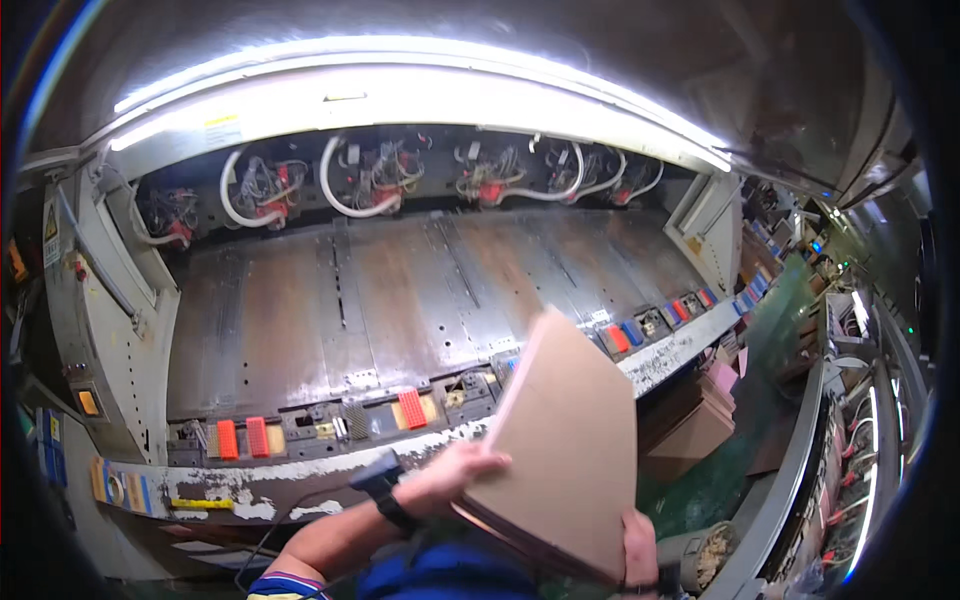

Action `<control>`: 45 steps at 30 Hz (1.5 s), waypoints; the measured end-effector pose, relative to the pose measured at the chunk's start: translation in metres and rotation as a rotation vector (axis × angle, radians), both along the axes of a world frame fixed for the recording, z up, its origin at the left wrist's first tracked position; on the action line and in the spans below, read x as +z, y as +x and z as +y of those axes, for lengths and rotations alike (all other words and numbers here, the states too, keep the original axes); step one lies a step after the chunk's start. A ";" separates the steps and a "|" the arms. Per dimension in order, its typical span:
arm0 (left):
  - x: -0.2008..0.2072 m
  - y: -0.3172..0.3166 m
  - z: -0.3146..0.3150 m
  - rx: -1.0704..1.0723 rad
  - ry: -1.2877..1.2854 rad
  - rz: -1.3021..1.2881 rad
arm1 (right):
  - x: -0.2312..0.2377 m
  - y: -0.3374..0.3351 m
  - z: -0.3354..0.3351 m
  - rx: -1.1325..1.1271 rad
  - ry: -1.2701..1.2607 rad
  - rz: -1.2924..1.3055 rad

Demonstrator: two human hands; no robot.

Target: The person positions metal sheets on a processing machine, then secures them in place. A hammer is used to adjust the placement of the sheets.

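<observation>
Between my two hands stands a thick stack of brown boards [565, 440], tilted in front of my body, with a slanted top corner and a pinkish edge along its left side. My left hand [465, 470] grips that left edge, thumb lying on the front face and the other fingers hidden behind. At the lower right my right hand [640, 548] holds the opposite edge, only partly visible. Past the boards lies a worn metal machine bed [400, 290], and the stack covers part of its front edge. A dark strap with a small device [385, 485] sits on my left wrist.
Red pads [412, 408] and blue pads line the bed's front rail. A yellow tool [200, 504] and a tape roll [116, 490] lie on the peeling ledge at left. More boards [695, 430] are piled below at right, over a green floor [775, 345]. White hoses [335, 190] hang at the back.
</observation>
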State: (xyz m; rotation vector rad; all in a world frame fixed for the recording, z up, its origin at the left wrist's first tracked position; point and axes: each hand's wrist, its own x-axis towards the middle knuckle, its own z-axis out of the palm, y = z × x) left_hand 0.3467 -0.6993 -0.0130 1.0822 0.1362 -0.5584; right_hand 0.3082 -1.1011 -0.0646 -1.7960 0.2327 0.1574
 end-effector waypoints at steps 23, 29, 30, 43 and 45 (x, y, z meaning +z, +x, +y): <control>-0.257 0.051 -0.031 0.577 0.334 0.539 | -0.146 0.393 0.048 0.601 -0.742 0.023; -0.269 0.033 0.003 -0.322 0.715 0.681 | -0.166 0.292 0.048 0.746 -0.983 -0.068; -0.268 0.019 0.006 -0.267 0.646 0.605 | -0.157 0.276 0.061 0.655 -1.016 -0.106; -0.273 0.014 -0.017 0.392 0.807 0.213 | -0.195 0.263 0.075 0.353 -1.152 -0.048; -0.274 0.018 -0.022 0.344 0.929 0.227 | -0.195 0.265 0.077 0.335 -1.061 0.015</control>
